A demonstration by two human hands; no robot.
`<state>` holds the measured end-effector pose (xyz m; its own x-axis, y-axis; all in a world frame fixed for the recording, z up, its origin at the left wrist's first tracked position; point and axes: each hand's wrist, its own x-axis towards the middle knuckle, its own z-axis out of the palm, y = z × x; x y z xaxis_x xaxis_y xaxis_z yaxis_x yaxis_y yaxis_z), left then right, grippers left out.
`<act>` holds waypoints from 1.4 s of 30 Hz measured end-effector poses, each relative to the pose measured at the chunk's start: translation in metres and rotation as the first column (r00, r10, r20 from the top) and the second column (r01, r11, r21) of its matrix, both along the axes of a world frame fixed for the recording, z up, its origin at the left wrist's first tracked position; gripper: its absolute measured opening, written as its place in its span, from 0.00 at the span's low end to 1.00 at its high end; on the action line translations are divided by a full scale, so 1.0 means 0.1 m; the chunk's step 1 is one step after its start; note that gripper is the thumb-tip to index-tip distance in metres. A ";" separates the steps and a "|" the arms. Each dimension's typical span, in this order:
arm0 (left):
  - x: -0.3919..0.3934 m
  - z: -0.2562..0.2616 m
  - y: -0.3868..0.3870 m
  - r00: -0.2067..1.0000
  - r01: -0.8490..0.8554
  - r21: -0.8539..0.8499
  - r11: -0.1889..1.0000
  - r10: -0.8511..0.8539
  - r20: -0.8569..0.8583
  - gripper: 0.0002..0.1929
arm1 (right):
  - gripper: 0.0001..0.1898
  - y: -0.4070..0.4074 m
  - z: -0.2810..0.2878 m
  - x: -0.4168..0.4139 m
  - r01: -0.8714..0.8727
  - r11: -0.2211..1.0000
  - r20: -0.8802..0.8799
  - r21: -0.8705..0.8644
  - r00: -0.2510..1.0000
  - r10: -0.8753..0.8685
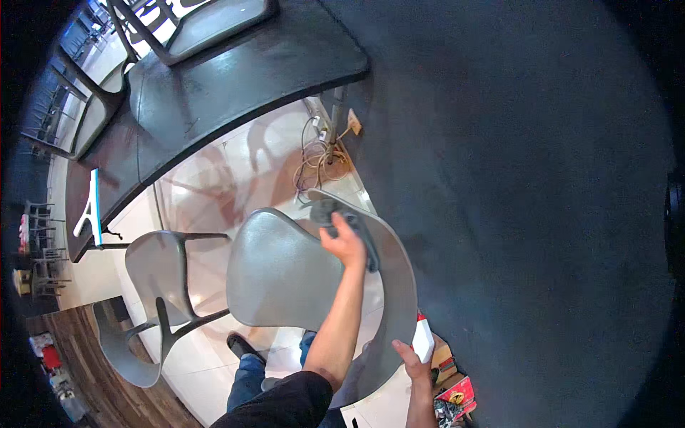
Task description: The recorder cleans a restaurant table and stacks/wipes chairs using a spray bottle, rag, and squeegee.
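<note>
A grey plastic chair with a smooth seat (283,273) and a wide curved backrest (393,257) stands in front of me. My left hand (345,243) is over the inner side of the backrest, holding a dark grey cloth (366,241) that bunches past the fingers and partly hides the rim. At the backrest's right edge, my right hand (415,361) grips a white bottle (423,339) with a red top. Its thumb overlaps the backrest's edge; whether they touch, I cannot tell.
Upturned chairs (219,32) rest on a long dark table (257,69), near a white-and-blue squeegee-like tool (96,208). Another grey chair (160,267) stands left. Coiled cables (324,163) lie by a table leg. A dark wall (524,214) fills the right; a red box (460,393) sits below.
</note>
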<state>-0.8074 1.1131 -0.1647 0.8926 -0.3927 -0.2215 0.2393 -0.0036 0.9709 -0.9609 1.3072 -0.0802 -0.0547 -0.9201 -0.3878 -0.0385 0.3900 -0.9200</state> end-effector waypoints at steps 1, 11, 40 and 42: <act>0.05 -0.18 0.00 0.991 -0.021 -0.119 0.993 0.005 -0.135 0.18 | 0.23 0.00 0.01 -0.01 0.004 1.000 -0.001 0.000 1.000 -0.004; -0.10 -1.19 0.37 0.976 0.157 0.392 0.906 -0.204 0.081 0.15 | 0.22 0.00 0.01 0.05 0.083 0.996 0.032 -0.022 0.996 -0.082; 2.50 0.78 3.34 -0.328 0.799 0.556 -0.229 -0.941 0.084 0.15 | 0.26 0.30 0.71 0.06 0.047 0.861 -0.511 -0.507 0.788 -0.344; 3.10 0.97 3.72 -0.024 0.845 0.534 0.016 -0.997 0.069 0.16 | 0.23 0.61 1.80 0.93 0.035 0.782 -0.542 -0.623 0.702 -0.462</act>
